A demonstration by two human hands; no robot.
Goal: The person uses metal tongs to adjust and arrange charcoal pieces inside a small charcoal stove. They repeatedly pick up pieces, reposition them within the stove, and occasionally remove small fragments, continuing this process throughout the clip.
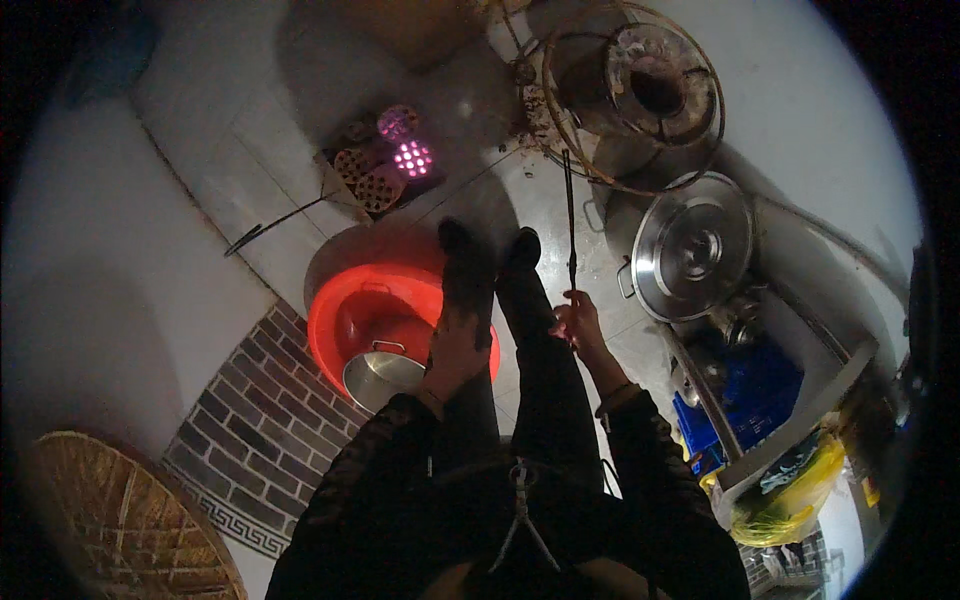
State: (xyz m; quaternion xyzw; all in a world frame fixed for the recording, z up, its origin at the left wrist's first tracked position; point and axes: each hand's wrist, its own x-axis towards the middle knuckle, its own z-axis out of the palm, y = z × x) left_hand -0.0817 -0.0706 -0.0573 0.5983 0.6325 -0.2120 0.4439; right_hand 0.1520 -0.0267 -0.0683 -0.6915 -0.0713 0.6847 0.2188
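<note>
one dark rod (571, 222) in right hand (583, 325), well apart from left hand (456, 347)

I am seeing a near-black jacket (420, 530) filling the bottom middle of the frame, its left sleeve (350, 465) and right sleeve (650, 465) showing creased, faintly glossy fabric and ending in dark cuffs. At lower centre, a pale cord (521, 512) is forming a narrow inverted V below a small, metallic-looking fastener (519, 474). Dark trousers (545, 390) are covering both legs through the middle, and dark shoes (525, 246) are showing just above the frame's centre. Dim light is hiding finer details from me.
</note>
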